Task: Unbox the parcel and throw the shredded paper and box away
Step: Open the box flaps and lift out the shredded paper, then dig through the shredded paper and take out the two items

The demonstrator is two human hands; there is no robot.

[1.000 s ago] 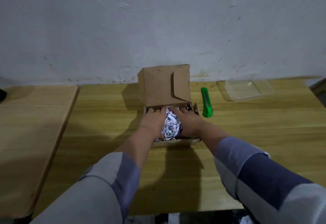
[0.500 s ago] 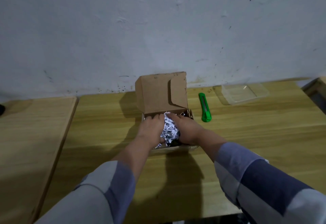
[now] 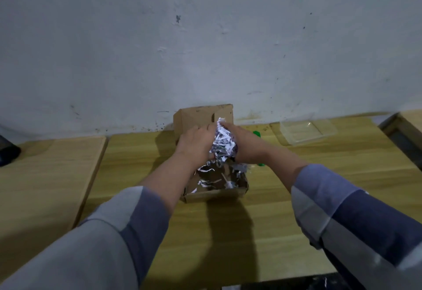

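A small brown cardboard box (image 3: 212, 195) sits open on the wooden table, its lid standing upright at the back. A wad of white shredded paper (image 3: 222, 142) is held above the box, pressed between my left hand (image 3: 197, 142) and my right hand (image 3: 245, 144). Loose shreds trail down from the wad, and more lie scattered on the box's dark floor (image 3: 214, 179). What else the box holds is hidden.
A green utility knife (image 3: 257, 134) lies right of the box, mostly behind my right wrist. A clear plastic tray (image 3: 307, 131) rests at the back right by the wall. A second table (image 3: 45, 175) adjoins on the left, with a dark object (image 3: 8, 152) at its far edge.
Both hands were pressed down into the box around the paper. They have now risen together with the wad, which hangs above the box, leaving the box floor showing.
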